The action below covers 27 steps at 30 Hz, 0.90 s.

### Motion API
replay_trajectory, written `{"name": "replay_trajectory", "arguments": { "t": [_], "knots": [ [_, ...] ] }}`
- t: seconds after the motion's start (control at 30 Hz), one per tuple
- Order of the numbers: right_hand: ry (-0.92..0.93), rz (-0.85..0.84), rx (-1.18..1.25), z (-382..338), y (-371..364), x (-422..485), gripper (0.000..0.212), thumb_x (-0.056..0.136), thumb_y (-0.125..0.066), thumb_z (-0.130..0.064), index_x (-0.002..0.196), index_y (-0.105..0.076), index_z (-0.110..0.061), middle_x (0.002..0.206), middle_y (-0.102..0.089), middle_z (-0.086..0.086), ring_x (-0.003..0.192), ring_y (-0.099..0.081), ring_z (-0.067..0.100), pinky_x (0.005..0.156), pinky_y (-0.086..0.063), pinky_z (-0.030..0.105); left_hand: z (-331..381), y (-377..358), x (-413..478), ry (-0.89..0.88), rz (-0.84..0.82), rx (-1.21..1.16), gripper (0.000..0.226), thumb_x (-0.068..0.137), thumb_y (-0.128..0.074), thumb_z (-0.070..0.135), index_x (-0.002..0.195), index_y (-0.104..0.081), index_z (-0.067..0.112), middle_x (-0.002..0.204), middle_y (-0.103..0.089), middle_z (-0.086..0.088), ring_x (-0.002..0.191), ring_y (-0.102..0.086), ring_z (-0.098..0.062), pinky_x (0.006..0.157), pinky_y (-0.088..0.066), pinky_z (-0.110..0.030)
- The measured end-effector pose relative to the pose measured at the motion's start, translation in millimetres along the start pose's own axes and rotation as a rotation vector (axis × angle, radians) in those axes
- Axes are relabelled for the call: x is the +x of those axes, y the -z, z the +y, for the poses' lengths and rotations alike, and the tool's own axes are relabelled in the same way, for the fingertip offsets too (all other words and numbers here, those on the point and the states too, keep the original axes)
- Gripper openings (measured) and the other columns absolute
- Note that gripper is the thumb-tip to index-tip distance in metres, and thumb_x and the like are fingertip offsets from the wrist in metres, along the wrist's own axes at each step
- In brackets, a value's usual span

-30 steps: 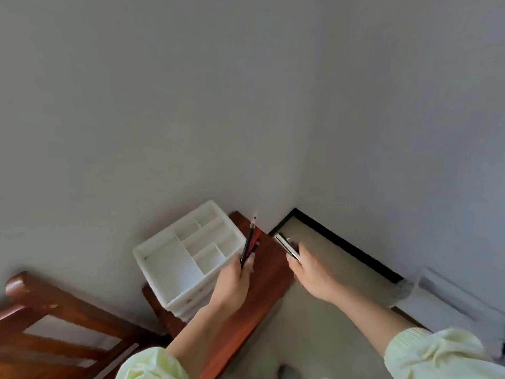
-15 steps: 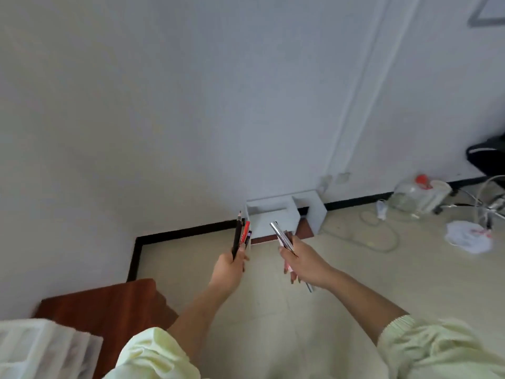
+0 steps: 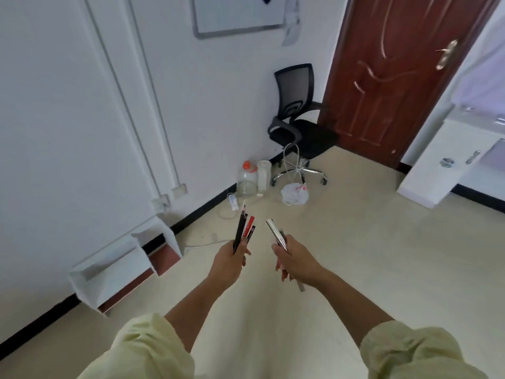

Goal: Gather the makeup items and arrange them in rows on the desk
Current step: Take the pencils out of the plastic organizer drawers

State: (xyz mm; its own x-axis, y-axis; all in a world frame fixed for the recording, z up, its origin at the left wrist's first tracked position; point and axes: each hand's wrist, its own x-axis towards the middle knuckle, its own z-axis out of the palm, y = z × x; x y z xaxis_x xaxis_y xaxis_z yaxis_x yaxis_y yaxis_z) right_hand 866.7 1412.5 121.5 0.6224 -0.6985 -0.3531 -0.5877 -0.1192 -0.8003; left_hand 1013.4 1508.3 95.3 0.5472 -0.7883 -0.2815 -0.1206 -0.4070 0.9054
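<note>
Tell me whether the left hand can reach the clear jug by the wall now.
Probably not. The left hand is full, gripping a bunch of pencils, and the jug stands well ahead on the floor beside the office chair.

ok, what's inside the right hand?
The right hand grips slim silver makeup sticks, with ends showing above the hand and one below it. Their middles and exact count are covered by the hand.

A black mesh office chair (image 3: 300,124) stands before me beside a brown wooden door (image 3: 396,77). By its base, a clear orange-capped jug (image 3: 246,179) and a white plastic bag (image 3: 294,194) sit on the floor (image 3: 355,255). A white shelf unit (image 3: 117,259) lines the wall at my left.
</note>
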Motion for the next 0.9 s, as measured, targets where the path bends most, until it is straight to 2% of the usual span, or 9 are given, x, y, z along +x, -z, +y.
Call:
{"name": "replay_trajectory", "arguments": {
  "t": [0.17, 0.47, 0.63, 0.73, 0.9],
  "knots": [
    [-0.093, 0.194, 0.094, 59.1, 123.9, 5.5, 0.022, 0.101, -0.040, -0.031, 0.107, -0.045, -0.010, 0.077, -0.065, 0.010, 0.049, -0.059, 0.018, 0.044, -0.044, 0.024, 75.7, -122.3, 51.2, -0.034, -0.200, -0.012, 0.038, 0.100, -0.045, 0.041, 0.083, -0.062, 0.013, 0.055, -0.051, 0.004, 0.042, -0.042, -0.006, 0.046, -0.032, -0.020],
    [-0.207, 0.429, 0.252, 156.1, 314.2, 49.3, 0.017, 0.101, -0.040, -0.027, 0.101, -0.044, -0.010, 0.075, -0.064, 0.010, 0.050, -0.058, 0.021, 0.046, -0.044, 0.027, 185.1, -323.1, 160.8, -0.103, -0.465, 0.027, 0.038, 0.099, -0.047, 0.040, 0.083, -0.063, 0.010, 0.058, -0.053, 0.002, 0.042, -0.041, -0.006, 0.041, -0.032, -0.018],
    [-0.277, 0.564, 0.355, 205.8, 422.7, 90.3, 0.018, 0.101, -0.040, -0.024, 0.092, -0.045, -0.009, 0.060, -0.060, 0.002, 0.047, -0.058, 0.021, 0.042, -0.041, 0.025, 243.7, -433.4, 238.9, -0.128, -0.586, 0.044, 0.039, 0.099, -0.047, 0.041, 0.086, -0.065, 0.008, 0.060, -0.053, 0.000, 0.044, -0.042, -0.008, 0.042, -0.033, -0.018],
    [-0.327, 0.663, 0.415, 231.6, 490.2, 107.3, 0.019, 0.100, -0.041, -0.023, 0.087, -0.046, -0.011, 0.058, -0.060, 0.000, 0.048, -0.058, 0.021, 0.043, -0.041, 0.026, 282.7, -497.9, 280.1, -0.123, -0.674, 0.052, 0.038, 0.099, -0.048, 0.039, 0.089, -0.066, 0.008, 0.062, -0.054, 0.000, 0.045, -0.042, -0.009, 0.042, -0.033, -0.019],
    [-0.374, 0.796, 0.527, 273.7, 595.5, 133.5, 0.021, 0.101, -0.044, -0.022, 0.090, -0.050, -0.006, 0.051, -0.059, -0.003, 0.046, -0.056, 0.022, 0.043, -0.040, 0.026, 342.6, -591.2, 335.6, -0.140, -0.787, 0.040, 0.035, 0.100, -0.048, 0.036, 0.088, -0.066, 0.009, 0.063, -0.053, -0.001, 0.046, -0.041, -0.011, 0.041, -0.032, -0.019]
  ]
}}
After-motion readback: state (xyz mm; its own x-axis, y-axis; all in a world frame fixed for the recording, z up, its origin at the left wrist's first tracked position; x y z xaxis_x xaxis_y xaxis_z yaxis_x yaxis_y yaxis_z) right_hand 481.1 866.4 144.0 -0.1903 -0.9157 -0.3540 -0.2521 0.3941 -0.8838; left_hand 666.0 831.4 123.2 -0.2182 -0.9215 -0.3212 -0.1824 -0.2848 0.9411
